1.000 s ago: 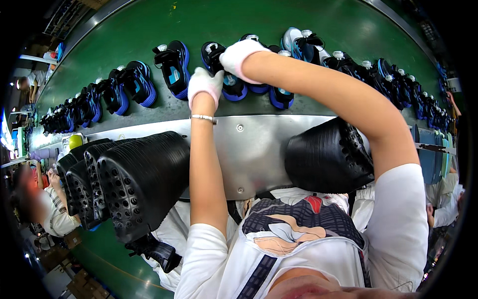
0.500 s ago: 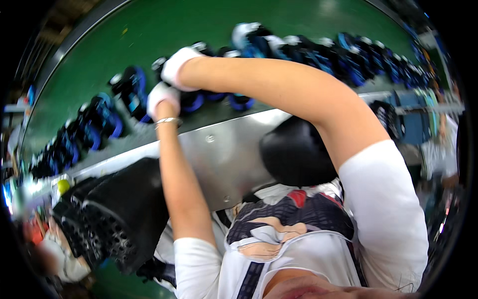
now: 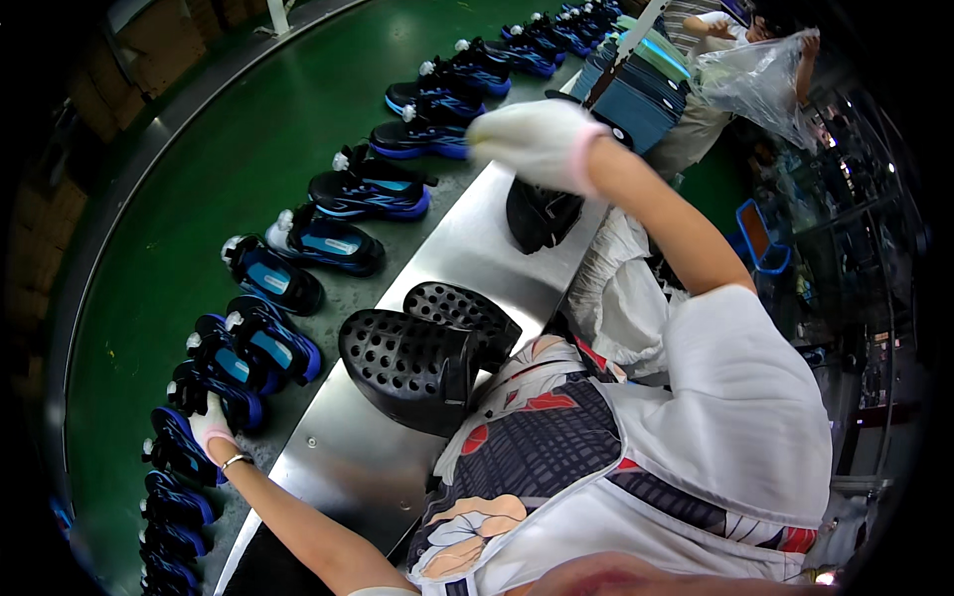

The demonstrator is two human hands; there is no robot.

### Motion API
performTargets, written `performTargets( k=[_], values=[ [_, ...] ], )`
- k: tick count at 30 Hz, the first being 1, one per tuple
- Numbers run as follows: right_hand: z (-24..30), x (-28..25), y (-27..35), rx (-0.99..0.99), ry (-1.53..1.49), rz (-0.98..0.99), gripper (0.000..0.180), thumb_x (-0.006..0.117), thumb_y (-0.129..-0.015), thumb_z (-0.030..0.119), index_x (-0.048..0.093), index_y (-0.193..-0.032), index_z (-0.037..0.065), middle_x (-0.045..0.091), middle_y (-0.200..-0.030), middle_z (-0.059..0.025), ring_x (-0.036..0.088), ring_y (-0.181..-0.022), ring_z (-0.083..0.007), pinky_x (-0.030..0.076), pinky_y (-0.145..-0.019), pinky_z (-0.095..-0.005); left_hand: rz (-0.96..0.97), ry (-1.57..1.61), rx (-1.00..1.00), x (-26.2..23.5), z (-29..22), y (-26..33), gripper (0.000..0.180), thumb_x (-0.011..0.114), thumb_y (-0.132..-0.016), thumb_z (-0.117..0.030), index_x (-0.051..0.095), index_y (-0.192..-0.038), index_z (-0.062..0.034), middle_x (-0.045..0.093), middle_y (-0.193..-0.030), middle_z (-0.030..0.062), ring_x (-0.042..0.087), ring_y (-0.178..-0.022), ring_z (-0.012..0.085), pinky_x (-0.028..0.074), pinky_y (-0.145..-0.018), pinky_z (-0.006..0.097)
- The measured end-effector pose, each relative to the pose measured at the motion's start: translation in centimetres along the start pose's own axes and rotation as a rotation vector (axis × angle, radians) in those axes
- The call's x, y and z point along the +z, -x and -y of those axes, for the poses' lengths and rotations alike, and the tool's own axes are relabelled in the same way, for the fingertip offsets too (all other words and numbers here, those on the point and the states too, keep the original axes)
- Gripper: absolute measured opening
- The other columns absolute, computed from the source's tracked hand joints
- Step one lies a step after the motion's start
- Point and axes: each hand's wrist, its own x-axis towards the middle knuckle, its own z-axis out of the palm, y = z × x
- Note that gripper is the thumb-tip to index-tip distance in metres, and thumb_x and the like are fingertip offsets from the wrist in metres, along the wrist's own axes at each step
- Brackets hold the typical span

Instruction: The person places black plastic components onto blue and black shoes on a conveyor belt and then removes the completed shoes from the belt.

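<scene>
My left hand (image 3: 211, 429), in a white glove with a pink cuff, reaches among the sneakers at the lower left. It touches a black and blue sneaker (image 3: 231, 405); its fingertips are partly hidden, so whether they grip is unclear. My right hand (image 3: 537, 146), gloved the same way, is raised over the far end of the steel ledge (image 3: 477, 233). Motion smears its fingers, and I see nothing in it. Below it lies a black shoe-like thing (image 3: 542, 214). More black sneakers with blue soles (image 3: 370, 191) stand in a long row, several with white stuffing in the opening.
Two black shoe-shaped pieces with round holes (image 3: 412, 363) lie on the ledge before me. A green surface (image 3: 189, 189) with a metal rim stretches beyond the sneakers. Blue-grey stacked pieces (image 3: 641, 89) stand at the far right, near another person holding clear plastic (image 3: 760, 84).
The view has swung round to the right. My hands, close together before, are now far apart: the left low among the sneakers, the right away to the right.
</scene>
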Motion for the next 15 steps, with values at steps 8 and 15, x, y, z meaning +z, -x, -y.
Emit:
performTargets(
  k=[8, 15],
  values=[
    [-10.4, 0.0, 7.8, 0.472, -0.336, -0.295, 0.026, 0.052, -0.093, 0.024, 0.064, -0.102, 0.002, 0.061, -0.077, -0.0036, 0.057, -0.069, -0.0103, 0.048, -0.068, -0.0247, 0.060, -0.025, -0.072, 0.0, 1.3, -2.0, 0.060, 0.069, -0.079, -0.043, 0.060, -0.109, 0.0083, 0.065, -0.105, 0.0241, 0.061, -0.098, 0.0393, 0.047, -0.084, 0.040],
    [-12.5, 4.2, 9.2, 0.367, -0.251, -0.106, 0.024, 0.054, -0.090, 0.023, 0.063, -0.101, 0.004, 0.064, -0.087, -0.0120, 0.062, -0.081, -0.0218, 0.049, -0.076, -0.0309, -0.540, -0.121, 0.267, -1.0, -9.6, 11.0, 0.052, 0.059, -0.087, -0.041, 0.053, -0.125, -0.0071, 0.057, -0.107, 0.0191, 0.060, -0.096, 0.0327, 0.049, -0.081, 0.040]
  ],
)
